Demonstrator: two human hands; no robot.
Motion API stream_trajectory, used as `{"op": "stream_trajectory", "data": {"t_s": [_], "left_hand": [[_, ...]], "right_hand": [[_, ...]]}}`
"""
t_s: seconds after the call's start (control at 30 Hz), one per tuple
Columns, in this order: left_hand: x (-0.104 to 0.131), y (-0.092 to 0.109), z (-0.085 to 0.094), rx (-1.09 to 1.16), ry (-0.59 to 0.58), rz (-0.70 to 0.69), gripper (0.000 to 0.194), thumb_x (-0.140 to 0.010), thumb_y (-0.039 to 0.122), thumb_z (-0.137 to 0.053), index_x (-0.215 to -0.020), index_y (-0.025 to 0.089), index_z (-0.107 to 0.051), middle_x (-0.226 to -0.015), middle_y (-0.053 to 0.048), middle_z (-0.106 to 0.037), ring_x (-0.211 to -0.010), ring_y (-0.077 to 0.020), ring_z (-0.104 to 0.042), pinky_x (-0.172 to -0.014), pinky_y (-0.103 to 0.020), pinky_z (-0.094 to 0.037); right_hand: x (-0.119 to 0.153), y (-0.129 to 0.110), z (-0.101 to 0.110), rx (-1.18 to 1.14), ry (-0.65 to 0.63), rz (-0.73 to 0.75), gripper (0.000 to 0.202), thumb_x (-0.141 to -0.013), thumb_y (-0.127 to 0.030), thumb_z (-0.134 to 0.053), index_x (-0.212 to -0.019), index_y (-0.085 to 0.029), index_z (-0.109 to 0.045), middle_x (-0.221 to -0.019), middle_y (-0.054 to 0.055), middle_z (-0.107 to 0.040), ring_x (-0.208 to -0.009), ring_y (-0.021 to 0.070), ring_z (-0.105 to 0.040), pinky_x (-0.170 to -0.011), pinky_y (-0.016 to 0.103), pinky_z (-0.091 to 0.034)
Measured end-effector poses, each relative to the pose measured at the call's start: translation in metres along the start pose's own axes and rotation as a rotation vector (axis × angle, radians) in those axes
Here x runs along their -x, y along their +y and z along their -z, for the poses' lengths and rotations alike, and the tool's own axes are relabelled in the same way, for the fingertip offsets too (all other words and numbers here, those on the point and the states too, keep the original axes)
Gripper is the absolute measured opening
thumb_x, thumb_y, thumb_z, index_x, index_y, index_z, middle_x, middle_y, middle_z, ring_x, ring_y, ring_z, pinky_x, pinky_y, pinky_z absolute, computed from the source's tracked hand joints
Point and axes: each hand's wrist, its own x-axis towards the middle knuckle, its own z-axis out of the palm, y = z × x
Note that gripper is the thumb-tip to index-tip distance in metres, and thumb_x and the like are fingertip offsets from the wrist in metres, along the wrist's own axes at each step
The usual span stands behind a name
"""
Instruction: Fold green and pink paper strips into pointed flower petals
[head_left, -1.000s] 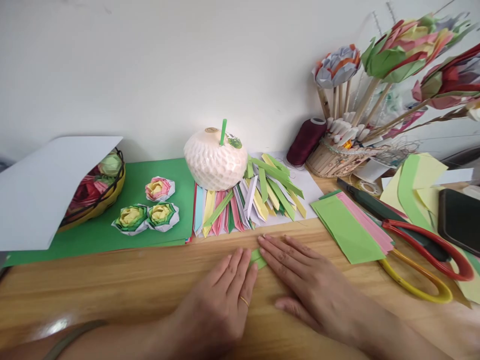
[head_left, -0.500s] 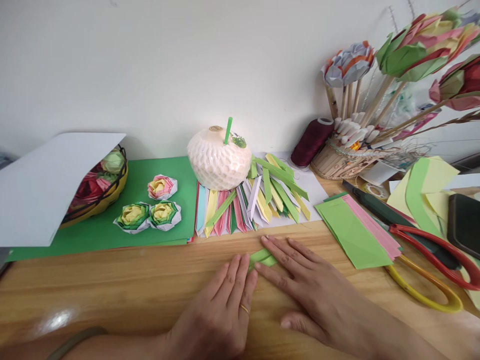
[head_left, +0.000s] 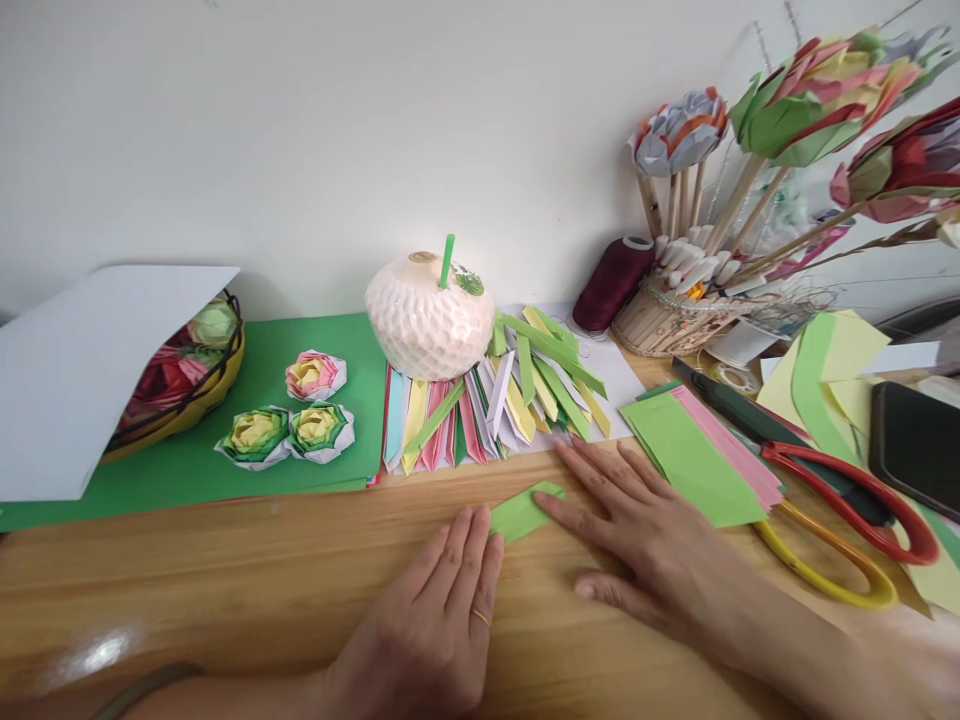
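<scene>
A small folded piece of light green paper (head_left: 521, 512) lies on the wooden table between my hands. My left hand (head_left: 431, 610) rests flat, its fingertips on the paper's left end. The fingers of my right hand (head_left: 645, 530) are spread on the table, with the index fingertip at the paper's right end. Just beyond lie many folded paper strips (head_left: 457, 425) in green, yellow, pink and white. To the right, a stack of green and pink paper rectangles (head_left: 697, 460) is near my right hand.
Scissors (head_left: 847, 460) with red and yellow handles and a black phone (head_left: 919, 440) lie right. Behind stand a white textured container (head_left: 431, 320), a maroon thread spool (head_left: 613, 285) and a basket (head_left: 660, 325) of paper flowers. Three paper flowers (head_left: 319, 425) sit on green sheets (head_left: 300, 340).
My right hand has moved right, away from my left, and its fingers have spread. More of the green paper shows between them. The view has shifted slightly.
</scene>
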Motion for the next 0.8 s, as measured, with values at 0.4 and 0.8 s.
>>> {"op": "stream_trajectory", "data": {"t_s": [0.4, 0.8], "left_hand": [[-0.001, 0.0, -0.005, 0.032, 0.055, -0.021, 0.04, -0.087, 0.004, -0.026, -0.1, -0.001, -0.064, -0.1, -0.02, -0.071, -0.094, -0.0271, -0.069, -0.093, -0.039, -0.042], [0.001, 0.002, -0.005, 0.029, 0.057, 0.004, 0.038, -0.087, 0.005, -0.03, -0.104, 0.002, -0.063, -0.101, -0.021, -0.07, -0.094, -0.0256, -0.068, -0.096, -0.039, -0.04]], "right_hand": [[-0.012, -0.009, -0.004, -0.323, 0.278, -0.09, 0.019, -0.091, -0.026, -0.053, -0.108, -0.019, -0.06, -0.093, 0.009, -0.066, -0.086, 0.0202, -0.062, -0.072, 0.034, -0.054], [-0.028, -0.019, -0.002, -0.395, 0.178, -0.276, 0.009, -0.086, -0.014, -0.052, -0.081, -0.02, -0.055, -0.077, 0.003, -0.063, -0.072, 0.0166, -0.06, -0.061, 0.026, -0.047]]}}
